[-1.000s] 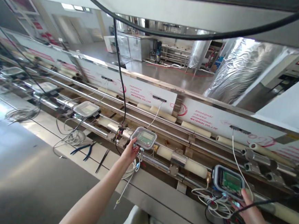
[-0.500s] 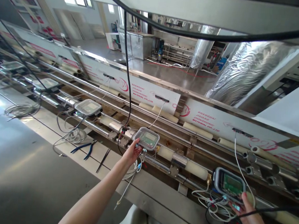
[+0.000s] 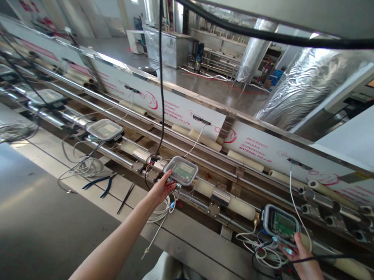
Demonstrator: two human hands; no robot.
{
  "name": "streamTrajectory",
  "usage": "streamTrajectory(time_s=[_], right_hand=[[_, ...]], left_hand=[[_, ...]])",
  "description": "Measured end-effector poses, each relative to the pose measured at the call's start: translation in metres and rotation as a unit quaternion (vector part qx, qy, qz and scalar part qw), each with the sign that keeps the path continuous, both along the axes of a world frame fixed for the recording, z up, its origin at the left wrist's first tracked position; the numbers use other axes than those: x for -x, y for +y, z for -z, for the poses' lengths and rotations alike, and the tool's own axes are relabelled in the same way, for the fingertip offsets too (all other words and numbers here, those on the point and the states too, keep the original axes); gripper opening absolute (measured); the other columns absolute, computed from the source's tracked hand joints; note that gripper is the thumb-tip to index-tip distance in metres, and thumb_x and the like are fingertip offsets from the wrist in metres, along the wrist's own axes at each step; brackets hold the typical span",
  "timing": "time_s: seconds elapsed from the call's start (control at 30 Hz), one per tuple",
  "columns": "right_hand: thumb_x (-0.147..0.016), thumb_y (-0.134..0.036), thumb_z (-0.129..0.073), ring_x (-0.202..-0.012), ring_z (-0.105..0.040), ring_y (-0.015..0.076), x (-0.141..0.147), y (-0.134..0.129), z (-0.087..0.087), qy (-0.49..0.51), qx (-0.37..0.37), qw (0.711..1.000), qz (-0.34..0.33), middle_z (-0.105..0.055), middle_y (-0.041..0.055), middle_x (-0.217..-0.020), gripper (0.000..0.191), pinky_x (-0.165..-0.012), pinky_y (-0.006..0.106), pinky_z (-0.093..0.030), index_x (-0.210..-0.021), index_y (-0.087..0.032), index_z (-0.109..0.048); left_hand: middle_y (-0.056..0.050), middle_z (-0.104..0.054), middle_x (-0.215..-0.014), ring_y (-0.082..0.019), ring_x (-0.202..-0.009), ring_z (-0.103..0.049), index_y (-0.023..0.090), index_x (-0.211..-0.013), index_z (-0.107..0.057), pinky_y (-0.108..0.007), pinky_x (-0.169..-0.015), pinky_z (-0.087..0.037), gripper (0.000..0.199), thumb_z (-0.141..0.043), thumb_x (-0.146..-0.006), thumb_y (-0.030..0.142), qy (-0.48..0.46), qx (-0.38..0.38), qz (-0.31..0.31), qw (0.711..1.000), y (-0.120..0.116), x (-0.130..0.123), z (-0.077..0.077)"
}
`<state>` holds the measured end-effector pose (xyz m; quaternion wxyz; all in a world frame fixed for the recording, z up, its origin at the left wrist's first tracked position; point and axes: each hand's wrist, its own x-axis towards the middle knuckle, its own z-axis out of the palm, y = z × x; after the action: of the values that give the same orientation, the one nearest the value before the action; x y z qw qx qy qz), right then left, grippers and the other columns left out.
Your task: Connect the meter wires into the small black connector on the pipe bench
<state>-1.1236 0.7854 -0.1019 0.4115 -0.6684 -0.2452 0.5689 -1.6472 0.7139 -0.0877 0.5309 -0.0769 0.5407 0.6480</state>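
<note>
Plastic, clear and smooth, lids the left box (image 3: pixel 181 171), a rounded rectangle with a green circuit board and a pale rectangular display inside. The left hand (image 3: pixel 162 188) grips this box at its near left corner, thumb over the rim and fingers curled below. It sits above the rails (image 3: pixel 111 154), long, round and shiny, near the middle of the view.

At the right, the right hand (image 3: pixel 301 256) holds the near right corner of the right box (image 3: pixel 281 225), its thumb against the edge and its fingers partly hidden underneath. That box has a thick grey rim, a dark display and green board, and it tilts toward the person. Thin white cable lies in a loose, tangled coil (image 3: pixel 267 253) just below it; another coil (image 3: pixel 159 214) hangs beneath the left hand, rounder and neater.

Between the two boxes runs a cream roller (image 3: pixel 241 207), matte and cylindrical, beside a polished metal sleeve (image 3: pixel 220 196). Left of the left hand, blue-handled pliers (image 3: pixel 107 186) lie spread on the flat, brushed-metal ledge (image 3: pixel 179 238), with slim dark tweezers (image 3: pixel 126 198) near them. Beyond the rails stands a smooth white panel (image 3: pixel 254 148) printed in red. Farther back rises a fat cylinder (image 3: pixel 302 91) in crinkled silver foil.
</note>
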Motion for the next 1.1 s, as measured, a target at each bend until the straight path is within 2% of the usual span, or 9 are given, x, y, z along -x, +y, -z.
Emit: streamTrajectory(time_s=[0.07,0.13,0.2,0.27,0.4,0.53,0.73,0.97,1.1], right_hand=[[-0.052,-0.05,-0.079,-0.065,-0.066,0.0178,0.007,-0.001,-0.008,0.003,0.002,1.0,-0.001,-0.064,-0.004,-0.072,0.048,-0.07,0.039,-0.057,-0.083,-0.022,-0.055],[-0.054,-0.052,-0.077,-0.067,-0.066,0.0182,0.011,-0.001,-0.012,0.001,0.003,1.0,-0.001,-0.065,-0.0023,-0.07,0.049,-0.068,0.036,-0.057,-0.082,-0.02,-0.055],[-0.056,-0.055,-0.074,-0.067,-0.066,0.0184,0.011,0.001,-0.013,-0.004,-0.001,1.0,-0.002,-0.065,-0.0014,-0.069,0.049,-0.064,0.035,-0.056,-0.083,-0.019,-0.055],[-0.059,-0.056,-0.072,-0.065,-0.065,0.0176,0.01,0.003,-0.013,-0.013,-0.003,1.0,-0.009,-0.066,-0.0004,-0.071,0.048,-0.061,0.032,-0.054,-0.085,-0.019,-0.056],[-0.064,-0.062,-0.063,-0.059,-0.063,0.0162,0.006,0.008,-0.01,-0.041,-0.008,0.999,-0.031,-0.067,0.0029,-0.07,0.05,-0.054,0.029,-0.051,-0.087,-0.017,-0.06],[-0.07,-0.069,-0.051,-0.058,-0.061,0.017,-0.001,0.012,-0.006,-0.077,-0.031,0.995,-0.063,-0.066,0.0032,-0.067,0.057,-0.054,0.029,-0.048,-0.09,-0.017,-0.064],[-0.077,-0.068,-0.044,-0.081,-0.063,0.0229,-0.016,0.024,-0.002,-0.126,-0.071,0.985,-0.094,-0.068,0.0043,-0.075,0.051,-0.068,0.032,-0.047,-0.08,-0.022,-0.067],[-0.08,-0.059,-0.047,-0.09,-0.061,0.0249,-0.024,0.02,-0.012,-0.134,-0.104,0.979,-0.116,-0.068,0.0081,-0.084,0.044,-0.083,0.035,-0.042,-0.086,-0.02,-0.067],[-0.073,-0.057,-0.059,-0.085,-0.062,0.021,-0.061,0.003,-0.009,-0.117,-0.123,0.982,-0.084,-0.069,0.0074,-0.091,0.048,-0.082,0.034,-0.045,-0.099,-0.018,-0.065]], left_hand=[[-0.006,-0.062,-0.065,-0.01,-0.042,-0.054,0.01,-0.078,-0.057,-0.014,-0.035,-0.042,0.02,-0.055,-0.088,0.028,0.037,0.015,0.012,0.999,-0.015,-0.006,-0.005],[0.003,-0.055,-0.054,-0.003,-0.033,-0.042,0.013,-0.076,-0.056,-0.007,-0.028,-0.027,0.015,-0.059,-0.085,0.025,0.075,0.023,0.022,0.997,-0.03,-0.029,-0.008],[0.006,-0.046,-0.043,-0.003,-0.031,-0.038,0.013,-0.073,-0.059,-0.006,-0.029,-0.025,0.01,-0.066,-0.079,0.017,0.085,0.019,0.078,0.993,-0.04,-0.071,-0.008],[0.001,-0.054,-0.049,-0.005,-0.031,-0.039,0.011,-0.07,-0.063,-0.009,-0.027,-0.025,0.007,-0.069,-0.072,0.009,0.067,0.005,0.159,0.985,-0.041,-0.132,-0.005],[-0.01,-0.067,-0.073,-0.015,-0.059,-0.063,0.01,-0.076,-0.066,-0.016,-0.048,-0.05,0.011,-0.068,-0.069,0.001,0.017,-0.019,0.242,0.97,-0.01,-0.262,0.003],[-0.017,-0.067,-0.089,-0.019,-0.076,-0.067,0.008,-0.089,-0.065,-0.021,-0.066,-0.056,0.009,-0.062,-0.082,0.014,-0.047,-0.028,0.274,0.96,0.037,-0.344,0.007],[-0.014,-0.067,-0.075,-0.019,-0.061,-0.066,0.007,-0.09,-0.059,-0.024,-0.05,-0.056,0.011,-0.055,-0.088,0.016,-0.075,0.004,0.265,0.961,0.069,-0.39,0.009],[-0.012,-0.069,-0.087,-0.016,-0.071,-0.067,0.009,-0.094,-0.06,-0.021,-0.065,-0.059,0.015,-0.046,-0.089,0.007,-0.052,-0.034,0.181,0.982,0.073,-0.41,0.011],[-0.01,-0.069,-0.086,-0.016,-0.072,-0.068,0.01,-0.092,-0.061,-0.022,-0.065,-0.06,0.017,-0.045,-0.087,0.005,-0.047,-0.045,0.166,0.984,0.073,-0.413,0.011]])
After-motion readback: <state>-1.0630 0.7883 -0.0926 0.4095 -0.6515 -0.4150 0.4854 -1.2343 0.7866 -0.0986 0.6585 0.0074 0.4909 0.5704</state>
